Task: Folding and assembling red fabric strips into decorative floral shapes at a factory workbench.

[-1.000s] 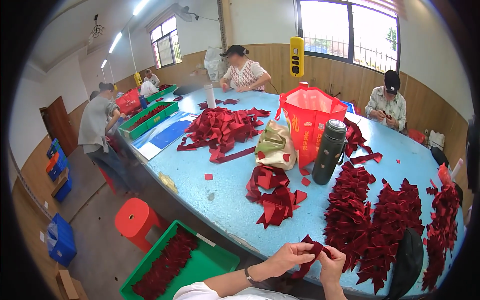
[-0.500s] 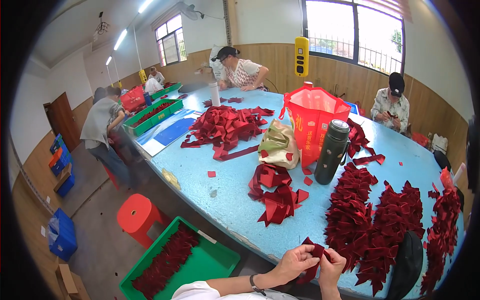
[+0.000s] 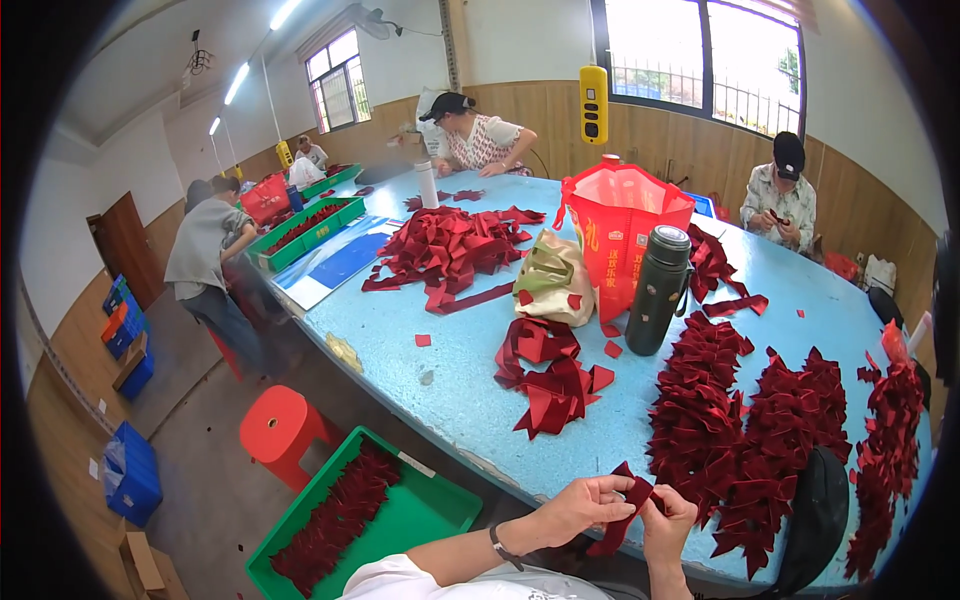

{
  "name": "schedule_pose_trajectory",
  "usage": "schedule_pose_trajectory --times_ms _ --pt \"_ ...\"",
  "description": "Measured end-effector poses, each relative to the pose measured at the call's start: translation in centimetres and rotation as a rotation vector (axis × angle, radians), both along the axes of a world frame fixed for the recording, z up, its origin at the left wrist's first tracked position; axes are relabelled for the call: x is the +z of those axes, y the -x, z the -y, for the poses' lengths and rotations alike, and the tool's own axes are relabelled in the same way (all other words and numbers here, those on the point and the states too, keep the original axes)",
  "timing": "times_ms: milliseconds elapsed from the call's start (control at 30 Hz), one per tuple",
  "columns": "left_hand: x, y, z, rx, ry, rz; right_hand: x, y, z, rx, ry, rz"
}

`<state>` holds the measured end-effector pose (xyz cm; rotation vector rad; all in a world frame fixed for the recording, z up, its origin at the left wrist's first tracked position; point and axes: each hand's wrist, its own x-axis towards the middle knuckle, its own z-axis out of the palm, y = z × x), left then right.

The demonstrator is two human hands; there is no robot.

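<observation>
A strip of dark red ribbon (image 3: 622, 512) is held between both hands at the near edge of the blue table (image 3: 440, 380). The left hand (image 3: 588, 503) is closed on its upper end with fingers curled, and the right hand (image 3: 668, 512) is pinched shut on it just beside, though the exact fold is hard to make out at this distance. The step in hand appears to be the folding of the strip into a bow shape. A firm pinch at the crossing would be called for next, so the fold is not lost. Finished red bows (image 3: 740, 440) are heaped close by, right of the loose ribbon pile (image 3: 548, 378).
</observation>
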<state>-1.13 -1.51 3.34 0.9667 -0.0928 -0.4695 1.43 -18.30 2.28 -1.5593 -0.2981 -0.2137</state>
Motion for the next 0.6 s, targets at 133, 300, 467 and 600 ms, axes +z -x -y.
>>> schedule_pose_trajectory --times_ms 133,300,467,600 --pt "1.1 1.6 1.0 0.129 -0.098 0.048 0.2 0.3 0.6 -0.004 -0.017 -0.014" --pt "1.0 3.3 0.6 0.079 -0.065 -0.008 1.3 1.5 1.0 -0.045 0.006 -0.032" --pt "2.8 2.4 -0.3 -0.035 -0.113 -0.059 1.7 0.8 0.6 -0.1 0.156 0.005" --pt "5.1 1.9 -1.1 0.007 -0.268 0.005 2.0 0.9 0.8 -0.032 0.077 -0.027"
